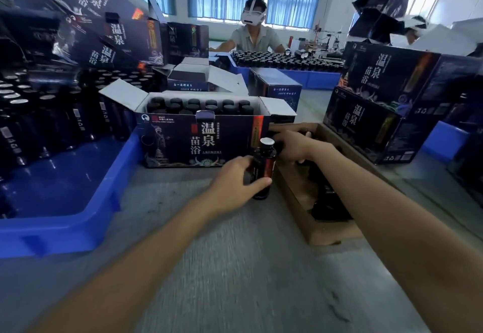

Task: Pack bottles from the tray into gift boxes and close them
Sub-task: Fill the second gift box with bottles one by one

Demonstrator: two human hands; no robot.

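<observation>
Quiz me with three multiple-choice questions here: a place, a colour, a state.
1. Where is the bottle the left hand grips? A) before the gift box B) on the floor C) on a shelf
2. What colour is the plastic tray at left? A) red B) blue C) green
3. The gift box's flaps are A) taped shut B) torn off C) open
1A: it is by the box's printed front. 2B: blue walls. 3C: flaps spread, caps visible inside.
</observation>
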